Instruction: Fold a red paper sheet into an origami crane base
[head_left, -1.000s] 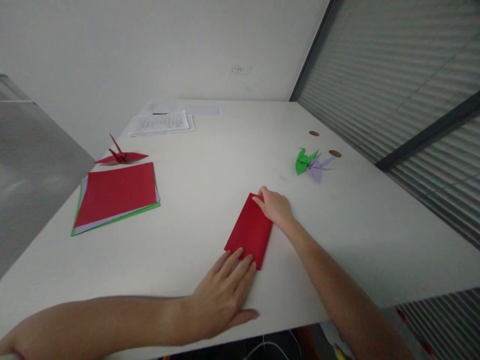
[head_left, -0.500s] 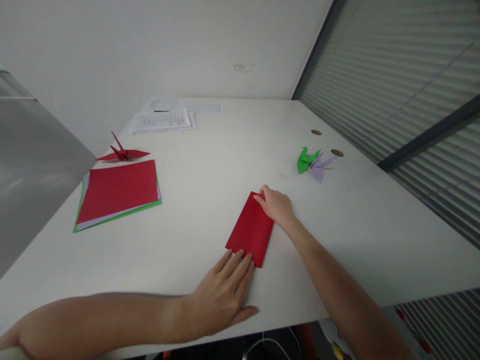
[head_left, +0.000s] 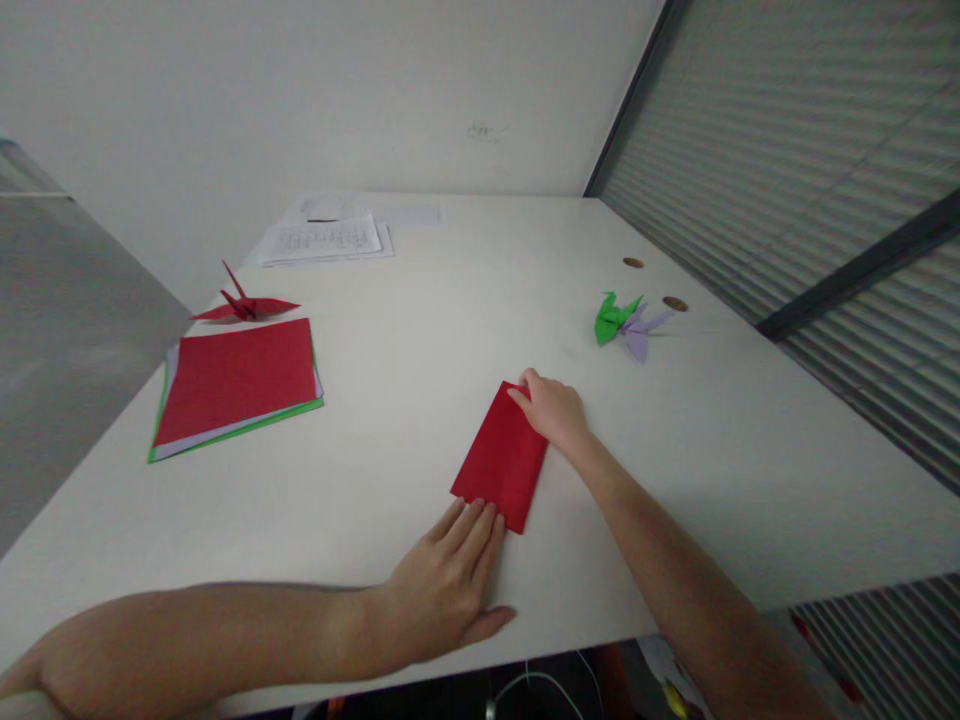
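Observation:
A folded sheet of red paper (head_left: 501,455) lies slanted on the white table in front of me. My left hand (head_left: 450,575) rests flat at its near edge, fingers stretched out and fingertips touching the paper, thumb apart. At the far right corner, my right hand (head_left: 553,408) pinches the paper's edge between thumb and fingers. Part of that corner is hidden behind the right hand.
To the left lies a stack of coloured sheets (head_left: 240,385), red on top, with a red paper crane (head_left: 247,306) behind it. Green (head_left: 613,320) and lilac (head_left: 637,335) paper cranes stand on the right, near two round holes. Written papers (head_left: 322,240) lie at the back.
My left fingers have drawn slightly back toward the near edge of the red paper and closer together. The right hand keeps its pinch; the view has shifted slightly.

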